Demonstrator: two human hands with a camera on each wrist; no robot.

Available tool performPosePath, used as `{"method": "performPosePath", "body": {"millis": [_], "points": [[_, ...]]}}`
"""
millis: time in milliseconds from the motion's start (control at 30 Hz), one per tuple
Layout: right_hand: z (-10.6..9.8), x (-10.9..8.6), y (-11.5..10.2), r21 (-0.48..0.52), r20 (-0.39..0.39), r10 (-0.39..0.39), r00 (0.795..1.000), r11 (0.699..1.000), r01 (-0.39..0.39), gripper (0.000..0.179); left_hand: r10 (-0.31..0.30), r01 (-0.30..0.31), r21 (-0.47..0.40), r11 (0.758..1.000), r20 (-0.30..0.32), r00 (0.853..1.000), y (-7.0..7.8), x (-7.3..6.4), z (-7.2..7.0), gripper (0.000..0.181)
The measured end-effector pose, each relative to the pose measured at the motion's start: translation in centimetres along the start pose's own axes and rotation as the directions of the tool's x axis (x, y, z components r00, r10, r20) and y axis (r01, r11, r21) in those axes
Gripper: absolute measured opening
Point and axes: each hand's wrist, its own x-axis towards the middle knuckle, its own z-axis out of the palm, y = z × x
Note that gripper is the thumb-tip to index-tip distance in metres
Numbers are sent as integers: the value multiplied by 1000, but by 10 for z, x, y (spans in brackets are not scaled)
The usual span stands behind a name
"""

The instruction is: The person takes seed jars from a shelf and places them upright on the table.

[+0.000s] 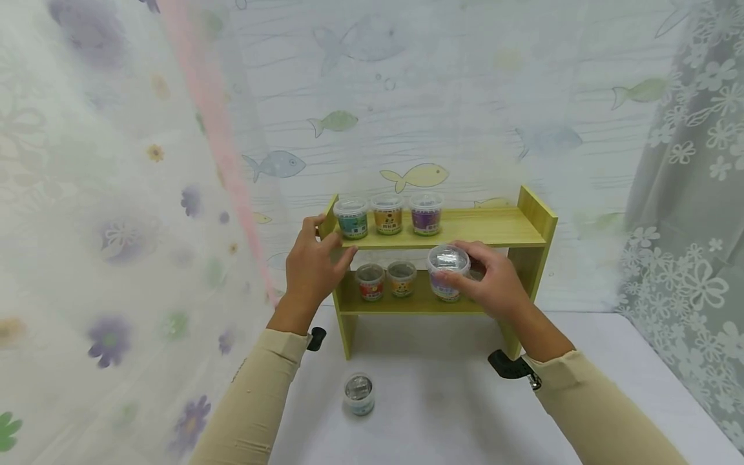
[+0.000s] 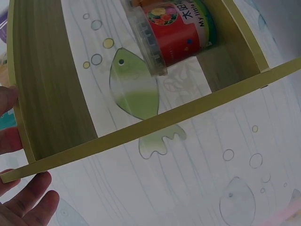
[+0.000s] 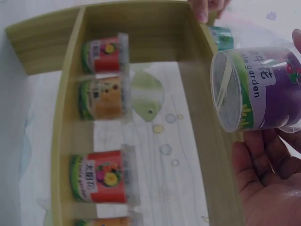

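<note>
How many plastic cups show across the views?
9: teal cup, orange cup, purple cup on the top shelf; two red cups, two orange-labelled cups on the lower shelf; held cup in the right hand; another cup on the table. Others may be hidden.

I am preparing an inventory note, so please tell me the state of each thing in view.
Shelf: standing upright on the table
Held purple cup: lidded, in the right hand
Cup on the table: upright
Top-tier cups: upright, lidded
Lower-tier cups: upright
Left hand: gripping the shelf's left end
</note>
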Motion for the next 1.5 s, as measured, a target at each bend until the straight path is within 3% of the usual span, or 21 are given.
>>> {"method": "performPosePath", "body": {"millis": [467, 733, 1100, 1500], "points": [[25, -19, 10, 35, 22, -44, 999, 998, 43, 58, 12, -12, -5, 1000, -21, 1000, 0, 0, 1, 35], [37, -29, 9, 62, 59, -4, 998, 998, 1, 61, 17, -17, -11, 1000, -24, 1000, 0, 0, 1, 34], [54, -41, 12, 66, 91, -7, 996, 998, 1, 59, -5, 5, 6, 1000, -2, 1000, 1, 0, -1, 34], [73, -56, 21, 192, 185, -45, 982, 981, 9, 52, 14, -14, -8, 1000, -16, 1000, 2, 0, -3, 34]]}}
